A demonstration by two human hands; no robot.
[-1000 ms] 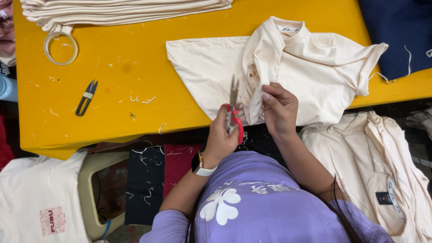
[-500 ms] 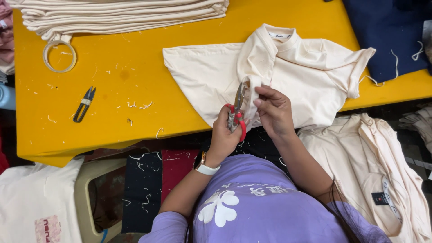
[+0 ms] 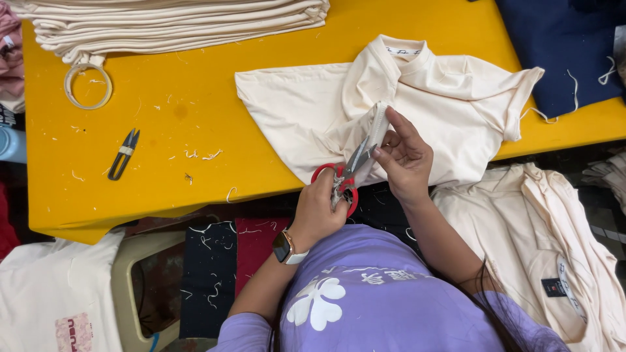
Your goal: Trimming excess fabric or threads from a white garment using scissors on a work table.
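Two hands | left (image 3: 319,208) grips scissors (image 3: 345,176), blade tips hidden | right (image 3: 405,156) pinches shirt (image 3: 306,117)

Yellow counter (image 3: 195,130), top strewn with pale thread scraps (image 3: 202,155). Far left corner: stack of folded cream cloth (image 3: 176,23), a tape ring (image 3: 88,86) lying just at its near edge. Black thread snips (image 3: 123,154) alone on the left part, well apart from the rest. Centre right: cream shirt (image 3: 313,111), rumpled, collar toward the far edge, its near hem overhanging the counter's front. Far right corner: navy cloth (image 3: 554,52), with pale strings across it, just beside the shirt's sleeve.
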